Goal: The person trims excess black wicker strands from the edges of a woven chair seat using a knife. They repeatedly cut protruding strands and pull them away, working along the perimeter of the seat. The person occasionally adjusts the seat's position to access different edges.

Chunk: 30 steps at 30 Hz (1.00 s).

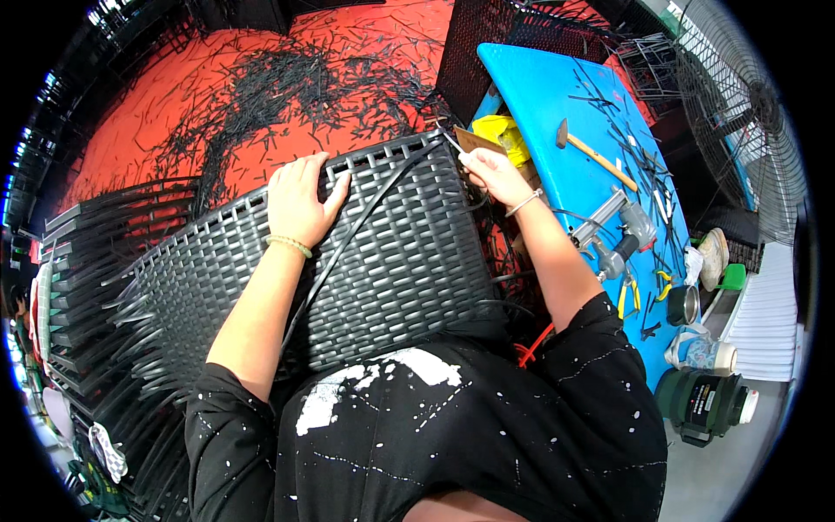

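A black woven plastic rattan panel (391, 252) lies tilted across my lap, its upper edge a row of open slots around a frame. My left hand (300, 200) grips that edge, fingers hooked over the top and thumb on the near face. At the upper right corner, my right hand (496, 177) is closed on a tool with a thin metal shaft (453, 143), whose handle is hidden in my fist. The shaft's tip meets the corner of the weave. One long loose black strip (348, 235) runs from near that corner down across the panel.
Black strip scraps (287, 87) litter the red floor. At right, a blue table (539, 96) bears a hammer (596, 161), a grey power tool (619, 230), yellow-handled pliers (628, 296) and a cup (683, 304). A dark green jug (704, 404) and a large fan (739, 96) stand beyond.
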Each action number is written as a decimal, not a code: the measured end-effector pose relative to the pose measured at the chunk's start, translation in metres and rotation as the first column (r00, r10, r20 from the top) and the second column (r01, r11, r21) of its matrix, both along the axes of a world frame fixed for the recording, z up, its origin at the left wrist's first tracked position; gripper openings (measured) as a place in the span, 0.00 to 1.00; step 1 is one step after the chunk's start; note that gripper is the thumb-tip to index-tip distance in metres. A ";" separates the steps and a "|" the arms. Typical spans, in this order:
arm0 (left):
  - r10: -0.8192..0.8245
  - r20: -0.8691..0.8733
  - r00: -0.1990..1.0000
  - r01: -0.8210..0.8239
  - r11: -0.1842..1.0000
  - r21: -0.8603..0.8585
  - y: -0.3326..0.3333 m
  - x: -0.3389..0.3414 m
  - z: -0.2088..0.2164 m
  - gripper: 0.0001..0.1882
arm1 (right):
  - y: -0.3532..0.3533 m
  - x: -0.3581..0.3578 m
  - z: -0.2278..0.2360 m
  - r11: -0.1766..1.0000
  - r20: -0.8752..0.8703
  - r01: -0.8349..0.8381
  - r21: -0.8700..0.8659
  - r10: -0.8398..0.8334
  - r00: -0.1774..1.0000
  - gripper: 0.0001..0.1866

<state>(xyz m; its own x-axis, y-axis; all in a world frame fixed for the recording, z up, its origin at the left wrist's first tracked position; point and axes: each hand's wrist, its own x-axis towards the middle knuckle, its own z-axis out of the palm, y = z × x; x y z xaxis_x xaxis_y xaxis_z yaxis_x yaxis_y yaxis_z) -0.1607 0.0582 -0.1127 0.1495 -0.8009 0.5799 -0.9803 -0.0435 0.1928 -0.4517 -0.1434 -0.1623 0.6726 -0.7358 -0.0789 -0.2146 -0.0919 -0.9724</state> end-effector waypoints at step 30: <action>-0.009 -0.103 0.995 0.005 0.999 -0.040 0.002 -0.003 -0.011 0.27 | -0.012 0.046 0.083 0.233 -0.414 -0.399 -0.887 -0.017 0.910 0.22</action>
